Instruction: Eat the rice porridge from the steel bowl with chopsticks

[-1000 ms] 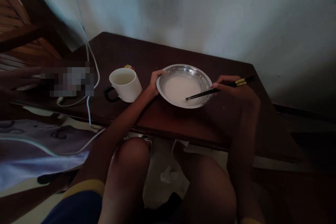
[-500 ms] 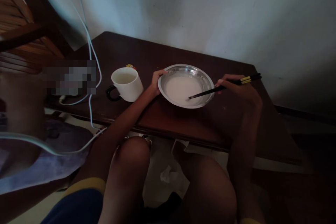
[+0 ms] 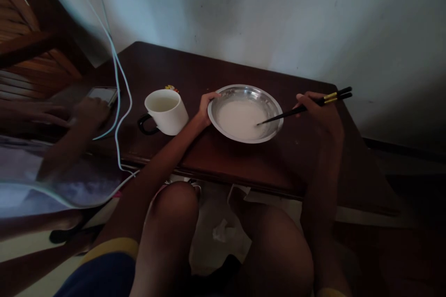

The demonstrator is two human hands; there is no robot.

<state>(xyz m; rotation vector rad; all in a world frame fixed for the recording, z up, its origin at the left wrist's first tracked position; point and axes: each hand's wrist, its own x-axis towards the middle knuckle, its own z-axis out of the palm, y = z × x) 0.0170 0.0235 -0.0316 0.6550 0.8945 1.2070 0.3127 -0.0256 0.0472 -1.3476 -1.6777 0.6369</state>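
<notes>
On the dark wooden table (image 3: 195, 72) stands a shiny metal bowl (image 3: 211, 113) with a milky white liquid (image 3: 240, 118) in it. My left hand (image 3: 206, 107) grips the bowl's left rim, thumb over the edge and the other fingers underneath, partly hidden. In my right hand (image 3: 317, 106) is a pair of black chopsticks (image 3: 289, 112) with gold bands. Their tips dip into the liquid at the bowl's right side. A white mug (image 3: 170, 116) with a black handle is just left of my left forearm, holding something pale.
At the left, another person's hands (image 3: 92, 111) are by a phone (image 3: 104, 94) on the table. White cables (image 3: 121, 81) hang across the table's left part and droop over its front edge. A pale wall (image 3: 278, 18) rises behind the table.
My right hand has moved slightly right and up, and the chopstick tips have shifted right in the liquid. My left hand still holds the bowl. The other person's arms have moved, uncovering the phone.
</notes>
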